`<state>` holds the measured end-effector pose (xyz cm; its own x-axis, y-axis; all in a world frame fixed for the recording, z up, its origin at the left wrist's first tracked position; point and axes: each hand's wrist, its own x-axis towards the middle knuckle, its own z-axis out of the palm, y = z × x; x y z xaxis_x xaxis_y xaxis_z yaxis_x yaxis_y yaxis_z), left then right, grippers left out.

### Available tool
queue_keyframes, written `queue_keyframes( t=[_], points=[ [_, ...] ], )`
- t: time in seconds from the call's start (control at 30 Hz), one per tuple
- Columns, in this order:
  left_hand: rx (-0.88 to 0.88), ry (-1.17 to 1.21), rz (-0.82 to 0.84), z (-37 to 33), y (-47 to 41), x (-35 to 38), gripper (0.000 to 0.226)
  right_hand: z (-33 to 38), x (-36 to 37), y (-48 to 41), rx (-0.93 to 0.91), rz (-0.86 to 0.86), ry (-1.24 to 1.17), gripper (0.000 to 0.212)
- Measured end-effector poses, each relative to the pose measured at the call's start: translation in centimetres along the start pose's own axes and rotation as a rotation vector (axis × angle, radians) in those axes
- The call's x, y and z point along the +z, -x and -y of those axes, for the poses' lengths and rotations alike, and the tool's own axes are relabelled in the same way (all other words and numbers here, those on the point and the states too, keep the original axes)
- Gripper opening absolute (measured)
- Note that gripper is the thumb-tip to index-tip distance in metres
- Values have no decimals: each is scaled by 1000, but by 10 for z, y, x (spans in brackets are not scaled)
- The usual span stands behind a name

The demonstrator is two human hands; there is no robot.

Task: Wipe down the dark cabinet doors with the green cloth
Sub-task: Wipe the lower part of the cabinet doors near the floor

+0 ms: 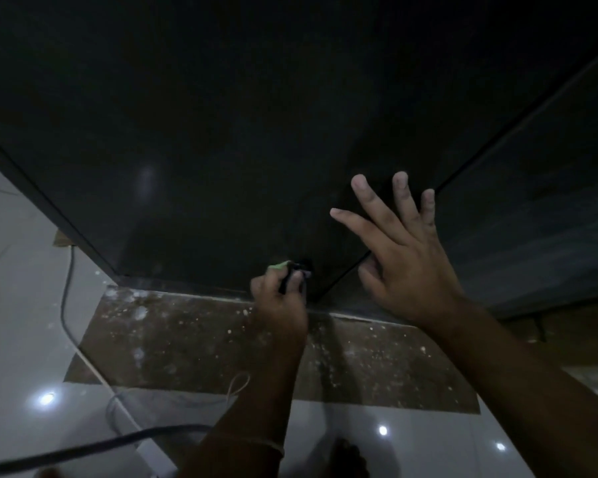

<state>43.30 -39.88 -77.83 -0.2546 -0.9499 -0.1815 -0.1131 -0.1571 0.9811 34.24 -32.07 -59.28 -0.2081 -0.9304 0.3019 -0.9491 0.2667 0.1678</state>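
A glossy dark cabinet door [221, 150] fills the upper view, with a second dark door [539, 208] to its right across a thin seam. My left hand [280, 298] is low at the bottom edge of the left door, fingers curled round the green cloth [279, 266], of which only a small bright tip shows, plus something dark I cannot make out. My right hand [404, 250] is spread flat with straight fingers on the left door beside the seam, holding nothing.
Below the doors runs a dusty brown speckled floor strip [194, 343], then shiny white tiles [21, 305]. A dark cable [66, 453] and a thin cable [66, 305] cross the tiles at the left. A foot [349, 457] shows at the bottom edge.
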Motion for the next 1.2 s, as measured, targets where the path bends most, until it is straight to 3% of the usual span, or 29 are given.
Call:
queue_keyframes(
  t=[0.1, 0.17, 0.3, 0.43, 0.57, 0.67, 0.73, 0.77, 0.83, 0.97, 1.03, 1.2],
  points=[
    [54, -52, 142, -3, 20, 21, 11, 0, 0, 0, 0, -3, 3, 77],
    [166, -80, 112, -1, 28, 30, 15, 1, 0, 0, -1, -5, -3, 77],
    [124, 46, 308, 14, 33, 41, 12, -3, -1, 3, -26, 25, 26, 75],
    [202, -246, 151, 54, 13, 35, 14, -7, -2, 6, -27, 86, 40, 73],
    [109, -250, 234, 93, -12, 12, 16, -12, 2, 18, -48, 204, 53, 71],
    [-138, -102, 113, 87, -31, -4, 10, -19, 5, 29, -56, 309, 41, 69],
    [-238, -119, 141, 84, -36, -9, 22, -25, 5, 33, -79, 366, 33, 71],
    [-273, -127, 176, 85, -36, -11, 17, -27, 5, 33, -83, 388, 16, 74],
    [-295, -148, 244, 71, -30, -13, 4, -29, -2, 31, -66, 433, -68, 81],
    [-149, -64, 233, -2, -4, -3, 17, -28, -29, 26, -6, 488, -300, 91],
    [-67, 20, 154, -49, 13, 4, 25, -24, -50, 25, 101, 418, -426, 89],
    [-66, 290, 130, -172, 54, 12, 15, -16, -96, 39, 324, 189, -591, 84]
  ],
)
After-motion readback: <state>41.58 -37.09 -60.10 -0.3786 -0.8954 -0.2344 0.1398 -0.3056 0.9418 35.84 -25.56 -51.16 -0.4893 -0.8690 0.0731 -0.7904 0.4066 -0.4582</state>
